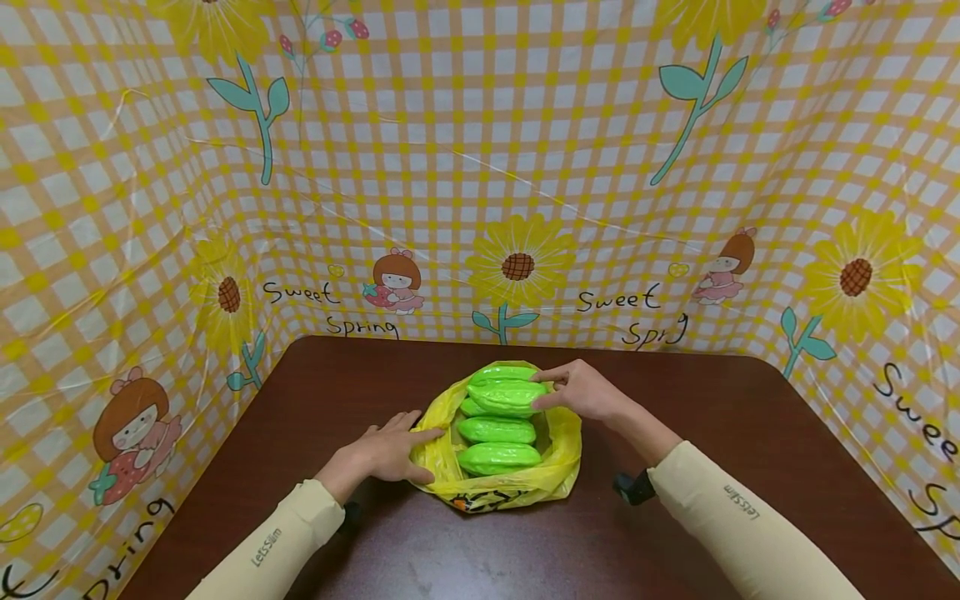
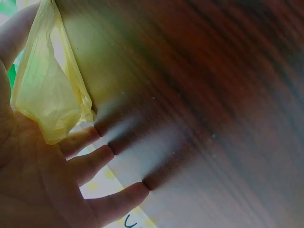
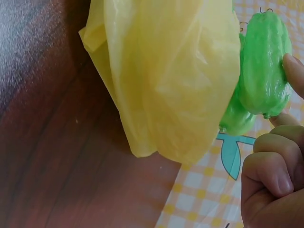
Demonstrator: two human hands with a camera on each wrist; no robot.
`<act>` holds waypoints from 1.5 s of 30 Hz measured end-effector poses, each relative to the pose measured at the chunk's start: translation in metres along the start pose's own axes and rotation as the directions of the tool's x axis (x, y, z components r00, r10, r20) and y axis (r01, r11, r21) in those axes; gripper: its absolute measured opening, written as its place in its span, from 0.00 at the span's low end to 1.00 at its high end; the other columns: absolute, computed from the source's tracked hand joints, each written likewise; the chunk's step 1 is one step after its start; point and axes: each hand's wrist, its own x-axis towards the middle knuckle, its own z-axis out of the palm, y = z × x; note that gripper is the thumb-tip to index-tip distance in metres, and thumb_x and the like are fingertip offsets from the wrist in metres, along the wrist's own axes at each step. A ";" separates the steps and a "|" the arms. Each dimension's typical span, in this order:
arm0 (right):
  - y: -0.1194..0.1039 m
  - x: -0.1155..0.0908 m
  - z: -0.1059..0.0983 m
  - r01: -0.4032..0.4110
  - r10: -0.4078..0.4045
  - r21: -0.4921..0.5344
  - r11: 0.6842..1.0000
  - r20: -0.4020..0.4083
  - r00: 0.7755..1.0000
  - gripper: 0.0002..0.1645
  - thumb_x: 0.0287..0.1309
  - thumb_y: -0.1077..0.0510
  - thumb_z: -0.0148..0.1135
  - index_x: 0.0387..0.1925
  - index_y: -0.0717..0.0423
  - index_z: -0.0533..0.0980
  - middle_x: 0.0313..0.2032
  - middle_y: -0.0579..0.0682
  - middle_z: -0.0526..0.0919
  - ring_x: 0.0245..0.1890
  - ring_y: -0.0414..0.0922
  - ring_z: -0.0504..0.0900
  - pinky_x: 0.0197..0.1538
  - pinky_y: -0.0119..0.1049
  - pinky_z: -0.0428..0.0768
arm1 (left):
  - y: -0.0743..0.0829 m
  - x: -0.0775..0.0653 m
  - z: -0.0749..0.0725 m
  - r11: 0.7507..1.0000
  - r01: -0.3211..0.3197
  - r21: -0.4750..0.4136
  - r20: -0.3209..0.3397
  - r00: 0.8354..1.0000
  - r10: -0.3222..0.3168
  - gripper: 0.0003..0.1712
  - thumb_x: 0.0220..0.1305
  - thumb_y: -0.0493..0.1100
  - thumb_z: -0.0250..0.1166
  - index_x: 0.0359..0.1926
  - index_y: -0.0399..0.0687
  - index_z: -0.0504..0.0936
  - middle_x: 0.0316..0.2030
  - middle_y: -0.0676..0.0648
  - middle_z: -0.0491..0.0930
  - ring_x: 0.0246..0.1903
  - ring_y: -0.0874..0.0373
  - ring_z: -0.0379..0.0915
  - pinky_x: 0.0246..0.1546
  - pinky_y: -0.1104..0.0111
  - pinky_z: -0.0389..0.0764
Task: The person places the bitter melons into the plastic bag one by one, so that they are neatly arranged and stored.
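A yellow plastic bag sits on the table with its mouth spread, several bright green ridged toy bitter melons stacked inside. My right hand pinches the right end of the top melon between thumb and index finger. In the right wrist view that melon stands beside the bag, the other fingers curled into the palm. My left hand rests at the bag's left rim, fingers spread. The left wrist view shows three fingertips on the tabletop and a bag fold covering part of the hand.
The dark brown table reaches back to a checked cloth wall with printed sunflowers, which also stands at the left and right sides. Dark wrist devices show under the sleeves.
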 end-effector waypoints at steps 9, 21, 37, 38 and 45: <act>-0.001 0.000 0.012 0.030 -0.030 -0.014 0.999 -0.030 0.999 0.28 0.53 0.47 0.77 0.56 0.51 0.84 0.41 0.53 0.87 0.46 0.58 0.82 0.44 0.45 0.78 | -0.002 0.001 0.002 1.000 0.003 -0.003 -0.004 1.000 -0.003 0.45 0.60 0.62 0.71 0.76 0.65 0.64 0.79 0.40 0.48 0.78 0.41 0.43 0.69 0.34 0.51; -0.004 0.000 0.018 0.029 -0.031 -0.048 0.998 -0.044 0.999 0.29 0.55 0.46 0.75 0.56 0.54 0.83 0.48 0.56 0.88 0.63 0.63 0.75 0.46 0.45 0.75 | -0.002 0.002 0.002 1.000 -0.004 -0.001 -0.011 1.000 0.004 0.45 0.60 0.62 0.71 0.76 0.65 0.65 0.79 0.39 0.48 0.78 0.41 0.43 0.69 0.33 0.51; -0.001 -0.004 0.017 0.021 -0.021 0.005 1.000 -0.060 0.998 0.25 0.56 0.51 0.75 0.54 0.55 0.84 0.09 0.44 0.68 0.62 0.64 0.77 0.29 0.39 0.66 | 0.000 0.004 0.002 1.000 -0.019 -0.002 -0.018 1.000 0.019 0.45 0.60 0.62 0.71 0.76 0.65 0.65 0.78 0.39 0.49 0.78 0.41 0.44 0.68 0.34 0.52; -0.001 -0.004 0.017 0.021 -0.021 0.008 1.000 -0.060 0.998 0.25 0.56 0.50 0.75 0.54 0.55 0.84 0.07 0.43 0.61 0.52 0.64 0.81 0.27 0.38 0.65 | -0.001 0.004 0.002 1.000 -0.020 -0.003 -0.018 1.000 0.020 0.45 0.60 0.62 0.71 0.76 0.65 0.65 0.79 0.39 0.49 0.78 0.41 0.44 0.68 0.34 0.52; -0.001 -0.013 0.009 0.039 -0.043 -0.041 0.998 -0.087 0.995 0.23 0.58 0.48 0.73 0.53 0.52 0.84 0.18 0.42 0.68 0.21 0.48 0.68 0.26 0.36 0.62 | -0.005 0.007 0.005 0.999 -0.026 -0.031 -0.025 0.999 0.025 0.44 0.60 0.62 0.71 0.75 0.65 0.66 0.79 0.39 0.48 0.78 0.40 0.44 0.69 0.33 0.49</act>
